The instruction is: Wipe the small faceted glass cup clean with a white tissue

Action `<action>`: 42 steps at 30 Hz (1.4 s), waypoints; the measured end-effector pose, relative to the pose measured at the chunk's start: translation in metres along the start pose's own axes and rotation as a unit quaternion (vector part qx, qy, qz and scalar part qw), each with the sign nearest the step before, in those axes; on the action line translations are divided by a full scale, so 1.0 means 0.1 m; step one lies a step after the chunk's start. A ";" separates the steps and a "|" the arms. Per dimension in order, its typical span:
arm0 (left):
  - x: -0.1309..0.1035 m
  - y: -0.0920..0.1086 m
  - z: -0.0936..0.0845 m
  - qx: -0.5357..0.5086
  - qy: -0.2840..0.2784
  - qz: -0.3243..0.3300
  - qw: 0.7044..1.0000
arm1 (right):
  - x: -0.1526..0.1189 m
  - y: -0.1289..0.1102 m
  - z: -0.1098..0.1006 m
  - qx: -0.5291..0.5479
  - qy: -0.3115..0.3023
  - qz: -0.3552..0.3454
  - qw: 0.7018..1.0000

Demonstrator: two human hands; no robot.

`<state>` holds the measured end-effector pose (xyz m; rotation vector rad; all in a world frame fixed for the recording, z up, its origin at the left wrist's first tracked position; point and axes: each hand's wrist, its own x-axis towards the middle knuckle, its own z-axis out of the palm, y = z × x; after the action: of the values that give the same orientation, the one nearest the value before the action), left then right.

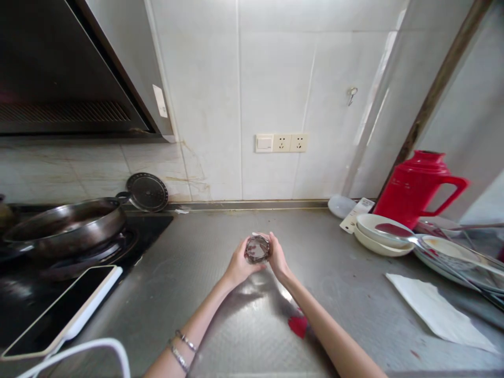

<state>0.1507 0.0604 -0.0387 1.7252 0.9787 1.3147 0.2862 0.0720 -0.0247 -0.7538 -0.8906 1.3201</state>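
A small clear glass cup [257,250] with a round rim is held between both hands above the middle of the steel counter. My left hand [241,265] wraps its left side, and the thumb reaches underneath toward the right. On the opposite side, my right hand [279,258] has its fingers closed against the glass. I look nearly straight down into its mouth, and no contents can be made out. Partly behind my right forearm, a red patch [298,324] shows on the counter; whether it is an object or a reflection I cannot tell.
At left, a metal pan [74,223] stands on the black stove beside a phone [63,310] with a white cable. To the right are stacked bowls [384,244], plates [452,262], a white cloth or paper [437,310] and a red thermos [415,189]. Wall sockets [290,143] face me.
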 end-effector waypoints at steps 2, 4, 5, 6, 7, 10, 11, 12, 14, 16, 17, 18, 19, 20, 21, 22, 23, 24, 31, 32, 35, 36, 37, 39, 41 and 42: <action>-0.01 0.03 0.01 -0.003 -0.001 -0.002 1.000 | -0.01 -0.01 0.00 -0.015 -0.006 -0.010 1.000; -0.01 0.05 0.01 0.002 0.013 0.004 1.000 | -0.02 -0.01 0.02 -0.019 -0.006 -0.016 1.000; -0.01 0.06 0.00 0.013 0.030 0.006 0.999 | -0.02 0.00 0.04 -0.019 -0.006 -0.018 1.000; 0.00 0.07 -0.01 0.028 0.052 0.006 0.998 | -0.04 0.01 0.05 -0.018 -0.007 -0.021 1.000; 0.00 0.08 -0.01 0.043 0.075 0.005 0.996 | -0.06 0.01 0.08 -0.017 -0.009 -0.025 0.999; 0.00 0.09 -0.02 0.077 0.130 0.003 0.989 | -0.16 0.04 0.15 -0.039 -0.003 -0.051 0.998; 0.00 0.09 -0.02 0.082 0.141 0.002 0.987 | -0.20 0.05 0.17 -0.055 0.004 -0.061 0.997; -0.01 0.10 -0.02 0.087 0.147 0.001 0.985 | -0.24 0.06 0.20 -0.070 0.013 -0.068 0.995; -0.01 0.12 -0.01 0.098 0.158 -0.006 0.983 | -0.31 0.09 0.23 -0.082 0.035 -0.072 0.993; -0.01 0.13 -0.01 0.112 0.169 -0.017 0.979 | -0.35 0.14 0.25 -0.073 0.051 -0.067 0.994; -0.01 0.12 -0.01 0.116 0.173 -0.022 0.978 | -0.36 0.16 0.26 -0.067 0.054 -0.064 0.994; -0.01 0.11 -0.01 0.118 0.176 -0.028 0.977 | -0.36 0.19 0.25 -0.063 0.056 -0.062 0.995; -0.01 0.09 -0.01 0.115 0.176 -0.032 0.977 | -0.35 0.21 0.25 -0.060 0.057 -0.060 0.995; -0.01 0.07 0.00 0.105 0.170 -0.034 0.979 | -0.33 0.23 0.23 -0.057 0.059 -0.059 0.995; -0.01 0.03 0.01 0.090 0.157 -0.035 0.983 | -0.30 0.24 0.21 -0.056 0.062 -0.059 0.995; -0.01 -0.01 0.02 0.070 0.137 -0.035 0.988 | -0.27 0.24 0.19 -0.054 0.066 -0.059 0.995; -0.02 -0.05 0.04 0.046 0.112 -0.033 0.992 | -0.23 0.24 0.15 -0.052 0.071 -0.059 0.994; -0.02 -0.09 0.05 0.023 0.086 -0.030 0.996 | -0.19 0.23 0.12 -0.050 0.072 -0.059 0.994; 0.00 -0.13 0.01 -0.048 0.028 -0.031 0.998 | 0.03 0.11 -0.03 -0.040 0.043 -0.052 0.997; 0.01 -0.11 -0.02 -0.039 0.025 -0.031 0.998 | 0.04 0.09 -0.03 -0.039 0.036 -0.050 0.997; 0.03 -0.04 -0.07 0.005 0.022 -0.014 1.000 | 0.03 0.05 -0.02 -0.039 0.015 -0.043 0.998; 0.03 -0.01 -0.07 0.016 0.021 -0.010 1.000 | 0.02 0.04 -0.02 -0.040 0.009 -0.041 0.998; 0.02 0.01 -0.08 0.024 0.020 -0.008 0.999 | 0.02 0.03 -0.01 -0.041 0.003 -0.039 0.998; 0.01 0.07 -0.07 0.036 0.014 -0.013 0.999 | 0.00 0.01 0.00 -0.043 -0.006 -0.036 0.998; -0.01 0.12 -0.05 0.055 0.013 -0.018 0.998 | -0.01 0.01 0.02 -0.044 -0.011 -0.035 0.998; -0.01 0.14 -0.05 0.066 0.017 -0.019 0.998 | -0.02 0.01 0.03 -0.044 -0.012 -0.035 0.998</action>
<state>0.1478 0.0538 -0.0256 1.7789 1.1336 1.2840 0.2831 0.0705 -0.0244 -0.7692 -0.9917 1.2378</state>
